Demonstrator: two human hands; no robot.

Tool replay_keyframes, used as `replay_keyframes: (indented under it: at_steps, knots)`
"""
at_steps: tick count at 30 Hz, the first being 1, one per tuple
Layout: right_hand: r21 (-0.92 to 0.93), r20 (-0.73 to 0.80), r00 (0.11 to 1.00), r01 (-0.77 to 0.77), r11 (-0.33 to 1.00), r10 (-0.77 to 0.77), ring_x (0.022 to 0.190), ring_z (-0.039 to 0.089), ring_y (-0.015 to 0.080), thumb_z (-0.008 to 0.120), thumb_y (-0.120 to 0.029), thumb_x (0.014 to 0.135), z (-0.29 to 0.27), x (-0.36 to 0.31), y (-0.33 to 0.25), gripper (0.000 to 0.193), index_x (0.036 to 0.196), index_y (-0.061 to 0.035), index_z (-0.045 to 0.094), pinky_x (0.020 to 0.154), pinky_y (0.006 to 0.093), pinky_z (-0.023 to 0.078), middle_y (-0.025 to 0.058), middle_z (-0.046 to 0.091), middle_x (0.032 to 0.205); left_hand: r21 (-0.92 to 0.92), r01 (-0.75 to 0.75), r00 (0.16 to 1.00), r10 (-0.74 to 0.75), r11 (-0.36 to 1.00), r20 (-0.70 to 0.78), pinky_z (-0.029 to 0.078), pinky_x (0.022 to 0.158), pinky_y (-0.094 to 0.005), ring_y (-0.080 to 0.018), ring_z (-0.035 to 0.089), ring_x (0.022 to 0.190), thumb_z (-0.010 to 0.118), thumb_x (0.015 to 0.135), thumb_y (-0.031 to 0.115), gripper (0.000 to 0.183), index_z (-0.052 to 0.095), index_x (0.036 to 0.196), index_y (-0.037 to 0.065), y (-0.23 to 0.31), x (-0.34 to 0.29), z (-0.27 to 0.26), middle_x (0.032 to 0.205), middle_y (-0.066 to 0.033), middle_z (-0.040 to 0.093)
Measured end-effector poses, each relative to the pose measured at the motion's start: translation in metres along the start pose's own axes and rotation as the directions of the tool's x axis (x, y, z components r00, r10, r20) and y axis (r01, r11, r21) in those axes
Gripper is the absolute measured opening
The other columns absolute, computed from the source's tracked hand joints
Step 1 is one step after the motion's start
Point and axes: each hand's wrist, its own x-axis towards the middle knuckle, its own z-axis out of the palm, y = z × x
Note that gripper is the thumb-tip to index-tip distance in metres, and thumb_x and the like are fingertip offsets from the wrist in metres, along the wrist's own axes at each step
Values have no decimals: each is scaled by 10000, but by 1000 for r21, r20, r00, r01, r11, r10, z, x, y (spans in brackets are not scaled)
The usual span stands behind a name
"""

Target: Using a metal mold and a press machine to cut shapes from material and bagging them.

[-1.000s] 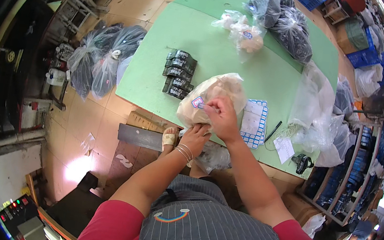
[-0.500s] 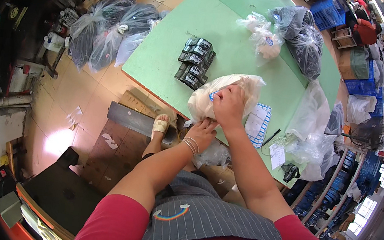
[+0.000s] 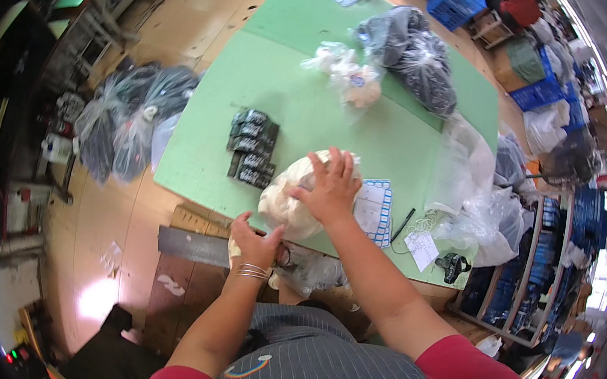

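Green desk (image 3: 270,87) edge carries the cream bagged bundle (image 3: 290,203), right hand (image 3: 330,189) spread flat on top, left hand (image 3: 255,240) gripping its near end, so it may well slide off.

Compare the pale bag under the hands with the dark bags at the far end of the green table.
The pale bag lies at the near edge of the green table, the right hand flat on it and the left hand at its near side; the dark bags lie far off, untouched. Its contents look cream; theirs grey-black. Both are clear plastic, stuffed full.
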Motion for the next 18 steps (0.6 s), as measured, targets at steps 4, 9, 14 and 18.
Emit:
replay_keyframes:
  at_steps: [4,9,14,18]
  knots:
    - [78,-205,951,251,965,-231,1304,302,317,689,-417,753,12,6,14,590,1275,-197,525,987,526,325,88,361,1408,-394,419,893,-291,818,344,452,909,-366,-252,552,1056,836,627,187,710,474,1196,-36,-58,16,34,1144,-139,566]
    - [643,-511,852,290,709,115,1222,438,341,554,-220,896,19,13,78,412,1263,-40,506,1019,410,345,192,492,1286,-605,550,799,-151,576,583,485,886,-320,-194,600,994,765,639,-7,605,518,1191,-27,-1,47,32,1093,-82,615]
    - [496,-439,838,-76,865,326,1264,389,374,556,-230,897,91,-25,123,466,1302,-26,453,1032,449,304,218,423,1350,-645,668,741,-249,371,624,504,700,-288,-156,615,794,631,739,28,216,636,952,-11,84,98,-2,882,-53,646]
    - [321,-368,884,-168,932,287,1296,355,370,568,-282,879,133,-42,128,495,1312,-68,458,1041,477,270,198,378,1398,-662,314,864,85,680,496,497,775,-277,-148,627,874,591,763,64,244,656,979,-29,135,163,-12,943,-66,669]
